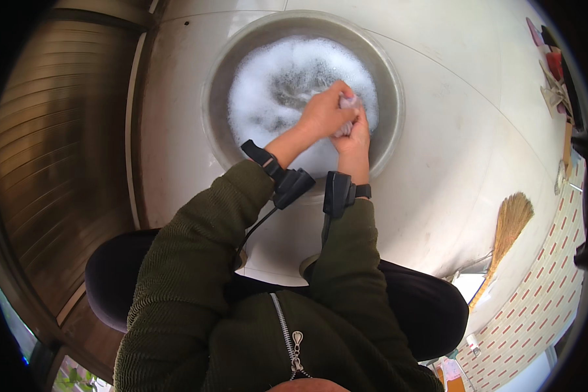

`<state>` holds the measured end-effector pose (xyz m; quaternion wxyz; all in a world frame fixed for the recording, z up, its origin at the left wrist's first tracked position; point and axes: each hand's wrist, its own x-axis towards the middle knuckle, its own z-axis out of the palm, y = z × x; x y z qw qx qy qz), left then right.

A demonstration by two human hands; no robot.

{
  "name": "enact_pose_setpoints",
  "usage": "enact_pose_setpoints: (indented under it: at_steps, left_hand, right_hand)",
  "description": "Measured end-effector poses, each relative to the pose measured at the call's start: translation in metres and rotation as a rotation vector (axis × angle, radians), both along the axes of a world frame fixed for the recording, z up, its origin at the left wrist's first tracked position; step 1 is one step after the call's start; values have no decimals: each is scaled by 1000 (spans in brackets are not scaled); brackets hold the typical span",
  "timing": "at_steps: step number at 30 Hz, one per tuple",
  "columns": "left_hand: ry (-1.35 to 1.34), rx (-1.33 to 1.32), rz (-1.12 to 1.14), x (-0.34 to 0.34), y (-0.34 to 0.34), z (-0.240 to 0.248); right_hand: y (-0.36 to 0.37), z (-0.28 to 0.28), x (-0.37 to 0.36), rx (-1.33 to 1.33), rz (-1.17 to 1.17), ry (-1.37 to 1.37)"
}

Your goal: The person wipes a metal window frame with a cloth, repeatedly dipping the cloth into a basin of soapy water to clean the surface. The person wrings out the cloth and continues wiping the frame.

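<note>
A wide metal basin (217,108) stands on the floor before me, with foamy white suds (258,78) over the water in it. Above the suds, toward the basin's right side, both my hands are closed around a wet, pale, bunched-up cloth (347,104). My left hand (323,114) grips it from the left with curled fingers. Against its right and lower side, my right hand (356,134) is wrapped around the same cloth. Most of the cloth is hidden by my fingers, so its shape cannot be made out.
A straw broom (511,222) lies at the right, by a dustpan (472,284). Brown slatted panels (65,130) run along the left. Several shoes (555,68) line the far right edge. Pale tiles (438,163) surround the basin. A black cable (258,225) hangs from my left wrist device.
</note>
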<state>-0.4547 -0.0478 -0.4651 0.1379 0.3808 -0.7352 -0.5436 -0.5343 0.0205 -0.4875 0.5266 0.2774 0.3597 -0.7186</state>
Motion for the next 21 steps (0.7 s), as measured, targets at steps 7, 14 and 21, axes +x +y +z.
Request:
enact_pose_setpoints:
  at_steps: [7,14,21]
  left_hand:
    - [-159,-155,186,12,-43,1]
    - [-100,444,336,41,-64,-62]
    - [67,-78,54,-2,8,6]
  right_hand:
    - [-14,2,8,5,-74,89]
    - [-2,4,14,215,26,17]
    - [-4,-15,9,-46,-25,79]
